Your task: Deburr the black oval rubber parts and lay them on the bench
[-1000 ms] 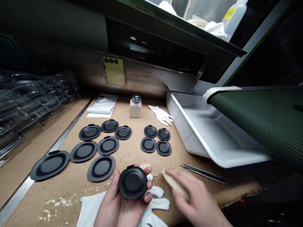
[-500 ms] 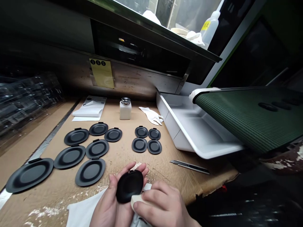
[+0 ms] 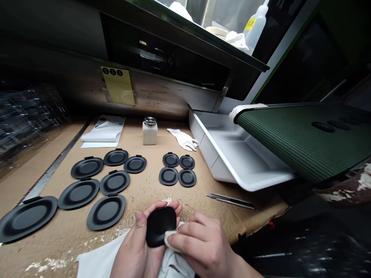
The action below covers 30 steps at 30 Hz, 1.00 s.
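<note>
A small black rounded plate-like part (image 3: 161, 226) rests tilted in my left hand (image 3: 136, 243), cradled between thumb and fingers. My right hand (image 3: 203, 243) pinches a small white block (image 3: 171, 240), which looks like an eraser or sponge, against the lower right edge of the black part. Beneath both hands lies a crumpled white cloth (image 3: 98, 256). To the left on the cardboard are several like black parts with small tabs, the nearest of them a black part (image 3: 106, 211). A tight group of smaller ones, among them a small black part (image 3: 187, 176), lies ahead of my hands.
A utility knife (image 3: 230, 201) lies right of my hands. Farther back are a pump bottle (image 3: 150, 133), a white glove (image 3: 183, 139) and white papers (image 3: 104, 133). A white tray (image 3: 210, 154) stands beside a green conveyor belt (image 3: 290, 139) carrying dark parts. Clear plastic trays (image 3: 29, 116) are stacked left.
The white block has shifted slightly right and up along the black part's lower edge. My view has turned slightly, so the table things appear farther left.
</note>
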Motion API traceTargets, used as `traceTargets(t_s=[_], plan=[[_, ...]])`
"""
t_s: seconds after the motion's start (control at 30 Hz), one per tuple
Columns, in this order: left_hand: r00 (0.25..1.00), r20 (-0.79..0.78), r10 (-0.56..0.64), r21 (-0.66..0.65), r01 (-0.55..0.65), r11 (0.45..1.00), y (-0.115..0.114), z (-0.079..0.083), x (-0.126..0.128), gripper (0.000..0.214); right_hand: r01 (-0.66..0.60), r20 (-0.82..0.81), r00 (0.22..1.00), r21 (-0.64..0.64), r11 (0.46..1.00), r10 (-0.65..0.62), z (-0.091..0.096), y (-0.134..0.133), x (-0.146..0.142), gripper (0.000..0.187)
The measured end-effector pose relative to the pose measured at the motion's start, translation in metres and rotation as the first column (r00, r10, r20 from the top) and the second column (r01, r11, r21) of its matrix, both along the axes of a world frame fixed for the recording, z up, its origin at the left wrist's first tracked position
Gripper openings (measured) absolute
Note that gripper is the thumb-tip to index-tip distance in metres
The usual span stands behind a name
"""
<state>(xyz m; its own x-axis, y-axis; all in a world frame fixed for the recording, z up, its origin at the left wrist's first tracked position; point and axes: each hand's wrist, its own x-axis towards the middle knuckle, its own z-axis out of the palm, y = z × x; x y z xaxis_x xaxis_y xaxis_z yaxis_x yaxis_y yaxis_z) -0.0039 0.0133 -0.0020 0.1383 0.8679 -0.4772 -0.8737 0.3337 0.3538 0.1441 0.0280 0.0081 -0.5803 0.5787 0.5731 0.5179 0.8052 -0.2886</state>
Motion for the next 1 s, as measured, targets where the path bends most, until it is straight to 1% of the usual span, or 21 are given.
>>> traceTargets(t_s=[0.07,0.17,0.27,0.37,0.4,0.47,0.53,0.57,0.67,0.73,0.83,0.9,1.0], plan=[[1.000,-0.007,-0.004,0.005,0.004,1.000,0.001,0.001,0.000,0.032,0.028,0.012,1.000,0.012,1.000,-0.028,0.003,0.004,-0.001,0.022],[0.996,-0.078,0.030,0.002,-0.030,1.000,0.002,0.002,0.000,0.027,0.048,0.020,0.999,0.030,0.998,-0.048,0.009,0.017,-0.002,0.023],[0.992,-0.118,0.047,-0.003,-0.047,0.999,0.002,0.004,0.000,0.025,0.087,-0.046,0.995,-0.023,0.996,-0.088,0.008,0.022,0.002,0.021],[0.985,-0.162,0.052,0.023,-0.049,0.999,0.002,0.006,0.001,0.026,0.137,-0.123,0.981,-0.102,0.985,-0.150,0.003,0.017,0.013,0.018],[0.986,-0.158,0.046,0.025,-0.042,0.999,0.002,0.006,0.001,0.027,0.119,-0.127,0.983,-0.122,0.985,-0.135,0.002,0.015,0.017,0.017],[0.995,-0.097,0.015,0.016,-0.013,1.000,0.002,0.005,0.001,0.029,0.047,-0.112,0.992,-0.144,0.988,-0.064,0.001,0.012,0.022,0.018],[1.000,-0.017,-0.026,0.013,0.026,1.000,0.002,0.004,0.001,0.029,-0.018,-0.097,0.995,-0.144,0.989,0.004,-0.001,0.010,0.023,0.021],[0.999,0.004,-0.036,0.019,0.036,0.999,0.002,0.003,0.001,0.028,-0.031,-0.096,0.995,-0.137,0.990,0.017,-0.002,0.009,0.021,0.021],[0.999,0.022,-0.043,0.033,0.042,0.999,0.001,0.000,0.001,0.027,-0.017,-0.116,0.993,-0.108,0.994,0.004,-0.006,0.003,0.009,0.018],[0.999,0.012,-0.047,0.019,0.046,0.999,0.001,0.000,0.000,0.028,-0.015,-0.117,0.993,-0.075,0.997,0.006,-0.008,-0.003,-0.003,0.016],[0.998,-0.030,-0.061,-0.018,0.061,0.998,0.000,0.001,0.000,0.031,-0.026,-0.111,0.994,-0.024,0.999,0.024,-0.008,-0.010,-0.020,0.023],[0.997,-0.036,-0.074,-0.030,0.073,0.997,0.000,0.002,0.000,0.033,-0.047,-0.110,0.993,-0.022,0.999,0.044,-0.006,-0.009,-0.023,0.027],[0.997,0.010,-0.078,-0.023,0.078,0.997,0.000,0.001,-0.001,0.034,-0.066,-0.097,0.993,-0.037,0.997,0.062,-0.003,-0.006,-0.012,0.021]])
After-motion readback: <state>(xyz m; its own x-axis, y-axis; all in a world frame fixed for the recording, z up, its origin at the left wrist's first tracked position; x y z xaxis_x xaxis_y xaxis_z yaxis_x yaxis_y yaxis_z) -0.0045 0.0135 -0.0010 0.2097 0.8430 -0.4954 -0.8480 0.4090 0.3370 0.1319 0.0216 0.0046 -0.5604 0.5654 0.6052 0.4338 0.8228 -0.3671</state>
